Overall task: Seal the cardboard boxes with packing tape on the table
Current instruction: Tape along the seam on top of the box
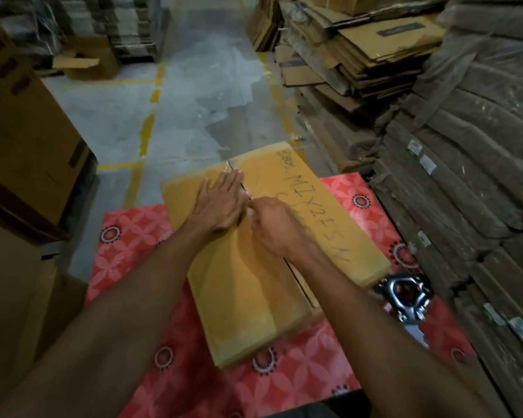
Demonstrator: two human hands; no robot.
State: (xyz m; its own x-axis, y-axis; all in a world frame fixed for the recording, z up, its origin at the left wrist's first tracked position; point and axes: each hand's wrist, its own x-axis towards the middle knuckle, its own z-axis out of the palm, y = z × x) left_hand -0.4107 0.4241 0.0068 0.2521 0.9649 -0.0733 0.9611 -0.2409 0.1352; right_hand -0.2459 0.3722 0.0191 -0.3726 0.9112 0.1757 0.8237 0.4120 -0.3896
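Note:
A brown cardboard box with handwritten lettering on its right flap lies on the table's red patterned cloth. Its two top flaps meet at a centre seam. My left hand lies flat with straight fingers on the left flap, pressing beside the seam. My right hand rests on the seam just right of it, fingers curled; what they pinch, if anything, is hidden. A metal tape dispenser sits on the cloth by the box's right side.
Tall stacks of flattened cardboard rise close on the right. Large brown cartons stand at the left. Beyond the table is a grey floor with yellow lines and more cardboard piles at the back.

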